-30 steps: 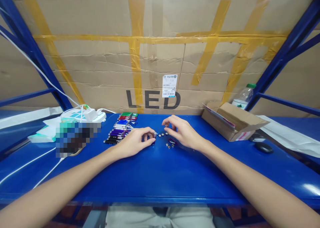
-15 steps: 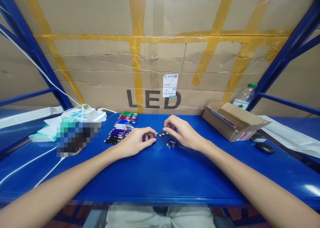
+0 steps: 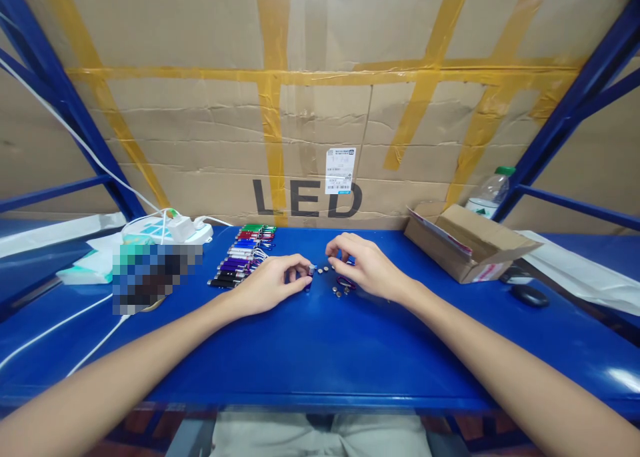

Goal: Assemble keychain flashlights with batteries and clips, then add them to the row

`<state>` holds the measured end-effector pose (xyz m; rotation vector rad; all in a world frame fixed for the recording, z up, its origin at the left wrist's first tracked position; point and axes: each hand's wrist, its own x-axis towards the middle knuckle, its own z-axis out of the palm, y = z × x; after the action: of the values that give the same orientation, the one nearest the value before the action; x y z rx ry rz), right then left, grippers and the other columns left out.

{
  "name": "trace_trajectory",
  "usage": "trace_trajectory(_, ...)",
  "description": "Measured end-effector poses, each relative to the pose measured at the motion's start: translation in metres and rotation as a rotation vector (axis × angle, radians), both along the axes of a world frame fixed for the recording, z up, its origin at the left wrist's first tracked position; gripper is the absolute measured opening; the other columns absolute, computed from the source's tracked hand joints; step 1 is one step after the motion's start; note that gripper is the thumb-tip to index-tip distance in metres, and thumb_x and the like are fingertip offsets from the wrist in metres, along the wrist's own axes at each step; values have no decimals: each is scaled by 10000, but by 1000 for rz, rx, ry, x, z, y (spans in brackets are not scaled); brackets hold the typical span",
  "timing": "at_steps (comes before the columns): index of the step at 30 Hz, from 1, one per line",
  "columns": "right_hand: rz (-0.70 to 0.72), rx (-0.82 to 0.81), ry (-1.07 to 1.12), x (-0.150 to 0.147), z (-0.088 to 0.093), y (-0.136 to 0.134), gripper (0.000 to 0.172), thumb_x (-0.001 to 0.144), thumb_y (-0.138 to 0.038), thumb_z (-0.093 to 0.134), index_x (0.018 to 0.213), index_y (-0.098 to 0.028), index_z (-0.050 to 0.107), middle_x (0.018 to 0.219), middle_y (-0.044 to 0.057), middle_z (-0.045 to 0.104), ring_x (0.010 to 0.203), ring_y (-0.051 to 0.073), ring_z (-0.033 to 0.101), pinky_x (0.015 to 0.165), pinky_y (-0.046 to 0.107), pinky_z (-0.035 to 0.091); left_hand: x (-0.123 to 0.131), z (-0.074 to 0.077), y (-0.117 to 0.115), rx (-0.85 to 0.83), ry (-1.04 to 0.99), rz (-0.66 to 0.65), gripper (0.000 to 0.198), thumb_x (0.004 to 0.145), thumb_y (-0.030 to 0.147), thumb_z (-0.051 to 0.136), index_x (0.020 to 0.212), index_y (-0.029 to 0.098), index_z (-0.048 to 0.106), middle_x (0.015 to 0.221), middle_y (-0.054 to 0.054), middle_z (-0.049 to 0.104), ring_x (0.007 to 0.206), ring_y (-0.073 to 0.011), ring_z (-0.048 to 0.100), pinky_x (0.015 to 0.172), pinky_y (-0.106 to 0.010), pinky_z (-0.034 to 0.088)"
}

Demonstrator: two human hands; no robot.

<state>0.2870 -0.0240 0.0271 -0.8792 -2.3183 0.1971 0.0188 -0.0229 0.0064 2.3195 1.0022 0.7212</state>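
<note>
My left hand (image 3: 273, 281) rests on the blue table (image 3: 320, 350), its fingers curled round a small blue keychain flashlight (image 3: 306, 281) whose silver end points right. My right hand (image 3: 364, 265) hovers just to the right, thumb and forefinger pinched over a short row of small silver button cells (image 3: 323, 269). Two more button cells (image 3: 341, 290) and a purple clip ring (image 3: 345, 283) lie under the right palm. What the right fingertips pinch is too small to make out.
A row of several coloured keychain flashlights (image 3: 243, 257) lies left of my left hand. A power strip with white cables (image 3: 167, 230) sits at the back left. An open cardboard box (image 3: 463, 242), a plastic bottle (image 3: 487, 191) and a black mouse (image 3: 530, 295) are at the right.
My right hand's fingers have shifted slightly over the row of button cells. The left hand has stayed on the flashlight.
</note>
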Motion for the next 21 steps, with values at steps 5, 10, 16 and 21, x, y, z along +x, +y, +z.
trace_trajectory(5, -9, -87, 86, -2, 3, -4, 214, 953, -135, 598, 1124, -244, 531, 1051, 23, 691, 807, 171, 587, 782, 320, 476, 0, -1, 0, -9, -2, 8, 264, 1008, 418, 678, 1180, 225, 734, 922, -10, 763, 750, -165, 650, 685, -278, 471)
trace_trajectory(10, 7, -171, 147, -5, 4, -7, 279, 934, -147, 610, 1166, -251, 496, 1054, 17, 696, 788, 160, 550, 764, 311, 470, 1, 1, -2, -33, -13, -12, 266, 1016, 413, 665, 1185, 217, 724, 926, -5, 756, 754, -157, 642, 692, -270, 473)
trace_trajectory(16, 71, -224, 163, -10, 2, -10, 267, 933, -161, 620, 1164, -248, 517, 1050, 14, 708, 781, 153, 556, 749, 303, 474, 2, 2, -5, -39, -30, -56, 267, 1020, 398, 651, 1195, 207, 715, 951, -12, 747, 781, -163, 644, 732, -272, 501)
trace_trajectory(21, 86, -234, 193, -12, 5, -14, 232, 950, -203, 643, 1154, -244, 540, 1013, 17, 721, 755, 154, 552, 725, 299, 480, 2, 3, -6, -57, -29, -98, 247, 1018, 388, 656, 1162, 200, 730, 974, -23, 747, 808, -168, 647, 753, -273, 508)
